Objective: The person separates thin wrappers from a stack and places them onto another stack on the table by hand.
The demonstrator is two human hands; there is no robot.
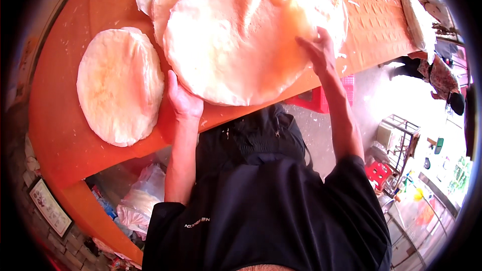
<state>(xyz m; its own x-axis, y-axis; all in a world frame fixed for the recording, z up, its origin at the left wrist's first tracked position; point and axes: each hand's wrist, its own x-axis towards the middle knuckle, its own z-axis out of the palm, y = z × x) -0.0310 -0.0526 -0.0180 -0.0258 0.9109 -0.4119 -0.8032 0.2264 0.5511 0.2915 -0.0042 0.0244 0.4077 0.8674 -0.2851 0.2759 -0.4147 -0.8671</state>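
A large, thin, pale round flatbread (pixel 226 35) lies on top of several overlapping ones at the far middle of the table. My left hand (pixel 187 101) is at its near left edge, palm turned up. The thumb shows beside the rim, and the fingers go out of sight under the bread. Over on the right side, my right hand (pixel 320 54) touches the same flatbread, its thumb and fingers apart. A smaller stack of flatbread (pixel 120 88) lies to the left of my left hand, touching neither hand.
An orange-covered table (pixel 60 115) with scattered crumbs curves around in front of me. Below it are a red plastic crate (pixel 314 101) and pale plastic bags (pixel 143 198). A wrapped white bundle (pixel 417 20) rests at the table's right end. Another person (pixel 442 78) is farther right.
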